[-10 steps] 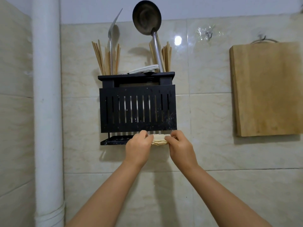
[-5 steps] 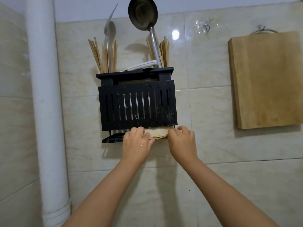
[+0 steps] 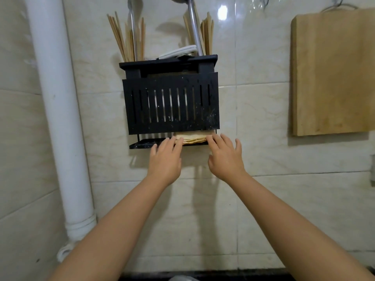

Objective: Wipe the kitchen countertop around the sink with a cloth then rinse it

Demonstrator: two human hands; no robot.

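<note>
One head-worn wide-angle view only, facing a tiled wall (image 3: 253,128) almost square-on, from close range at arm's reach. Black wall rack (image 3: 172,106) just above frame centre, white pipe (image 3: 58,118) bowed by lens distortion down the left side, wooden cutting board (image 3: 332,74) cut off at the right edge. Both forearms entering from the lower corners. No second view sharing the scene.

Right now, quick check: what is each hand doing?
Left hand: open, straight fingers touching the folded beige cloth on the black wall rack's bottom shelf.
Right hand: open, fingers spread, holding nothing.
</note>
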